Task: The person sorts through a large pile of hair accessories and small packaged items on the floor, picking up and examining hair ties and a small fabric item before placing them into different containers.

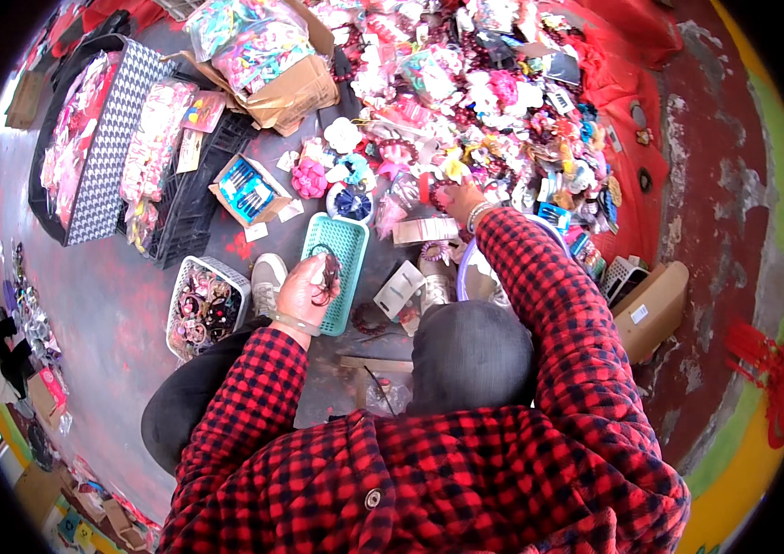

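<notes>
My left hand [301, 294] is closed round a few dark hair ties [324, 280], thin black and brown loops that stick out past the fingers. It is over the near left edge of a green plastic basket [346, 242]. Reaching forward, my right hand [466, 201] is at the near edge of a big pile of hair accessories [494, 102]. Its fingers are bent down by a dark red piece and a yellow flower, and what they grip is hidden. A pale rectangular box [426, 231] lies just below that hand.
A white basket of hair ties [210, 309] stands left of my shoe. Beyond it are a small box of blue packets [249, 189], a black crate [198, 198] and a houndstooth bin [101, 148]. A cardboard box of bagged goods [292, 92] stands farther back. A lilac rim [462, 270] curves beside my right forearm.
</notes>
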{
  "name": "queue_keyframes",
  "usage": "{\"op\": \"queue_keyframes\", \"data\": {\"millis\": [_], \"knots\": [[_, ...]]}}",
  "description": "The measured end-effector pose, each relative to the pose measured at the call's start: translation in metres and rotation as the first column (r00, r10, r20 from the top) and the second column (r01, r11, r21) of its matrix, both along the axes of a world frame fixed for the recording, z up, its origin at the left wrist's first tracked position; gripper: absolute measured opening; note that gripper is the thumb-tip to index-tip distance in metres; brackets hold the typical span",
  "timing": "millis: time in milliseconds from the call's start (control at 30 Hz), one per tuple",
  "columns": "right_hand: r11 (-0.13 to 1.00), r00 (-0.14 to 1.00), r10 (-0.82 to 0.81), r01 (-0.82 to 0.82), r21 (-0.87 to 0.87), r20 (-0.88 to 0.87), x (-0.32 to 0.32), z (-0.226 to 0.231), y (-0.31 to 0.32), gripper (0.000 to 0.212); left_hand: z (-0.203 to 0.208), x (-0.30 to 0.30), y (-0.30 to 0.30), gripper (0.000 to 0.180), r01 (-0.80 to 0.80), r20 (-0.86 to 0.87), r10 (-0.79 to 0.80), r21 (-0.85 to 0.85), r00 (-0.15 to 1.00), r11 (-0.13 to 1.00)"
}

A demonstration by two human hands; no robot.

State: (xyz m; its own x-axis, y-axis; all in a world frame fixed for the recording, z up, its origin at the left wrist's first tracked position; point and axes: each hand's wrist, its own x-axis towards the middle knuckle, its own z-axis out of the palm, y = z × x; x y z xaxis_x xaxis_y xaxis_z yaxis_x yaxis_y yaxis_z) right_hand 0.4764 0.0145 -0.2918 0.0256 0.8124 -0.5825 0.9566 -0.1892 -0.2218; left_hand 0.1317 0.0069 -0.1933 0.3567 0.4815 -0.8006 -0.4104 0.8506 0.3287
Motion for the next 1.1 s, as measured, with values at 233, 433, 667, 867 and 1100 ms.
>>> {"op": "queue_keyframes", "data": {"millis": [233, 433, 667, 867, 1100], "knots": [[0.992, 0.996, 0.085, -0.086, -0.095, -0.01, -0.023, -0.075, -0.006, 0.037, -0.005, -0.003, 0.004, 0.015, -0.01, -0.073, 0.004, -0.079, 0.997, 0.997], [0.852, 0.803, 0.453, -0.517, -0.076, -0.387, -0.068, -0.082, -0.027, 0.024, -0.005, 0.001, 0.009, 0.015, -0.018, -0.062, 0.015, -0.054, 0.998, 0.998], [0.986, 0.984, -0.054, 0.079, 0.148, -0.169, -0.073, -0.041, 0.007, 0.041, -0.008, 0.001, 0.01, 0.015, 0.001, -0.058, -0.005, -0.066, 0.998, 0.998], [0.998, 0.993, -0.026, 0.02, -0.056, -0.114, -0.04, -0.052, 0.029, 0.05, -0.009, 0.002, 0.008, 0.015, 0.003, -0.085, -0.011, -0.091, 0.996, 0.996], [0.964, 0.964, -0.265, 0.265, 0.007, 0.007, -0.051, -0.039, 0.024, 0.051, -0.008, 0.0, 0.008, 0.015, 0.031, -0.106, -0.044, -0.116, 0.993, 0.993]]}}
